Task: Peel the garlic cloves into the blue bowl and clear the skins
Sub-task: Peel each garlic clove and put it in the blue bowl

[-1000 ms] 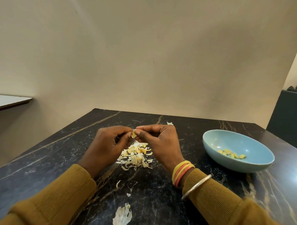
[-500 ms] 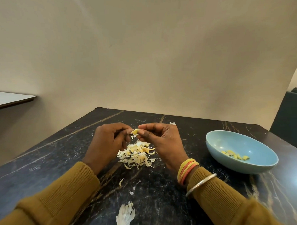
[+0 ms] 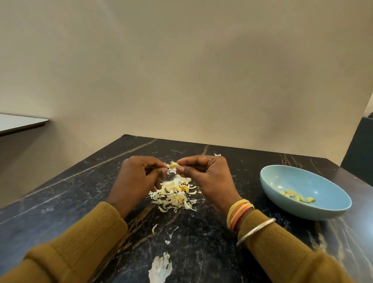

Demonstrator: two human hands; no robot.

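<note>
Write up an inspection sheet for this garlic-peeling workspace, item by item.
Surface: dark veined table, skins scattered on it.
Job's things: garlic clove held above the skin pile; blue bowl at right holds several peeled cloves.
Clutter: loose skin clump near the front edge; small scraps between it and the pile.
Hands: left hand and right hand both pinch the garlic clove; bangles on the right wrist.
Cables: nothing seen.
Surroundings: beige wall; white tabletop at left; dark furniture at right.
</note>
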